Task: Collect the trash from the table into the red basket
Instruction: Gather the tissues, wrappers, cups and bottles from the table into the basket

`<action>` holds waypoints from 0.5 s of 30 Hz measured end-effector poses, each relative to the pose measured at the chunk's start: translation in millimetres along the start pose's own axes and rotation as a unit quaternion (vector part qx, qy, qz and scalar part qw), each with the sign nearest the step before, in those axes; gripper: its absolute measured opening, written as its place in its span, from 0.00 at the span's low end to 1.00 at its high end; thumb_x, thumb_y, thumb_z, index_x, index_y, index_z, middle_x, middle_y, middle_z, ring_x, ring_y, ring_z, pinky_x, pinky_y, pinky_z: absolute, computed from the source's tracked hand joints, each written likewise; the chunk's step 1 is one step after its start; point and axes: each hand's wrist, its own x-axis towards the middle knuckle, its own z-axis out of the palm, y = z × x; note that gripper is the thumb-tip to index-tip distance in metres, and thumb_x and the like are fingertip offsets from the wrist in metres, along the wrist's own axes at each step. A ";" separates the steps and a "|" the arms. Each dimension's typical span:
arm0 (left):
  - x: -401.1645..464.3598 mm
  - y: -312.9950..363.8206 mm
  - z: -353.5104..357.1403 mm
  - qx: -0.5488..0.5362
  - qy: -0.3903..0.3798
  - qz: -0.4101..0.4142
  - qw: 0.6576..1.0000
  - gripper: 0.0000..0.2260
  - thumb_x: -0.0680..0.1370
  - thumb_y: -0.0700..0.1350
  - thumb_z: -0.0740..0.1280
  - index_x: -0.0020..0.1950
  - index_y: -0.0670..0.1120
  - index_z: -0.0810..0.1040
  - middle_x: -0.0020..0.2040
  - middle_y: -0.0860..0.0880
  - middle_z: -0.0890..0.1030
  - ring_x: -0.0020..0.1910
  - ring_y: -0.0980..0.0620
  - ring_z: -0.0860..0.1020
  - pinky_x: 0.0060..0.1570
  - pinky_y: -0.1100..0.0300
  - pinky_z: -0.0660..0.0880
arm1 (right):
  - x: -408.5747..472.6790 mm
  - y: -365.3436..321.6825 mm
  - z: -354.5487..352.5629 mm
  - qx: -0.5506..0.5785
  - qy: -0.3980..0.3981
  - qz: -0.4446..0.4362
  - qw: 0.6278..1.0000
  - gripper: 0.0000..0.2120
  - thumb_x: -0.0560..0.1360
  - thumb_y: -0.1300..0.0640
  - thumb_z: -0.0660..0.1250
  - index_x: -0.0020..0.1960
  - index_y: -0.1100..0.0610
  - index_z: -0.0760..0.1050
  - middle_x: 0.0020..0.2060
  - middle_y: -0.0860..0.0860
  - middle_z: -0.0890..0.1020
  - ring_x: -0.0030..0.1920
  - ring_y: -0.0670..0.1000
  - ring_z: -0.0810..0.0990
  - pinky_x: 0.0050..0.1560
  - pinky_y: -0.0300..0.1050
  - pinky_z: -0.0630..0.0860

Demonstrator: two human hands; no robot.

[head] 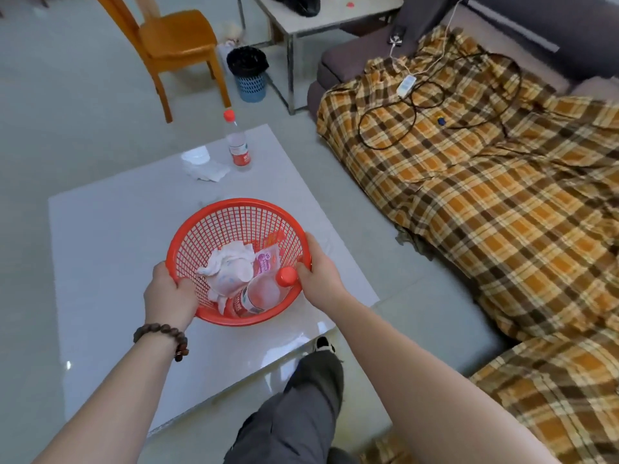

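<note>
red mesh basket (234,226) over white table (110,236), tilted toward camera. inside: crumpled tissue (227,266), pink wrapper (266,261), red-capped bottle lying on side (261,293). on table's far end: upright red-capped bottle (238,147), crumpled tissue beside it (204,167).

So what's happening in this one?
A person grips the red basket by its rim with both hands, left hand and right hand, over the white table. It already holds a bottle, crumpled tissue and a wrapper. An upright bottle and tissues remain at the far end.
</note>
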 end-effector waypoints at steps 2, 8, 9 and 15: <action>9.4 8.8 17.4 -0.008 0.017 -0.019 1.000 0.13 0.77 0.38 0.57 0.61 0.40 0.69 0.56 0.38 0.77 0.46 0.41 0.74 0.36 0.55 0.68 | 26.0 -0.4 -12.9 -0.014 -0.014 -0.006 1.000 0.27 0.77 0.60 0.57 0.73 0.46 0.56 0.61 0.49 0.77 0.55 0.46 0.76 0.55 0.42 0.74; 26.3 49.1 69.1 -0.051 0.039 -0.088 0.994 0.13 0.77 0.38 0.58 0.62 0.40 0.69 0.57 0.39 0.77 0.52 0.38 0.75 0.43 0.53 0.70 | 106.6 -10.2 -59.1 -0.092 -0.062 0.013 0.994 0.29 0.76 0.61 0.60 0.74 0.47 0.56 0.62 0.52 0.77 0.58 0.52 0.78 0.61 0.53 0.75; 28.0 55.5 75.1 -0.058 0.040 -0.099 0.993 0.13 0.78 0.39 0.58 0.63 0.40 0.68 0.57 0.39 0.77 0.52 0.38 0.75 0.44 0.52 0.70 | 117.6 -13.3 -65.9 -0.104 -0.068 0.013 0.992 0.29 0.76 0.61 0.60 0.74 0.47 0.56 0.62 0.51 0.77 0.58 0.52 0.77 0.61 0.53 0.75; 40.9 76.2 83.7 -0.089 0.089 -0.170 0.977 0.13 0.78 0.40 0.57 0.63 0.42 0.67 0.58 0.40 0.76 0.52 0.39 0.76 0.43 0.52 0.73 | 173.9 -38.9 -73.0 -0.122 -0.137 -0.027 0.983 0.26 0.78 0.60 0.57 0.73 0.44 0.57 0.55 0.43 0.75 0.56 0.48 0.77 0.54 0.43 0.77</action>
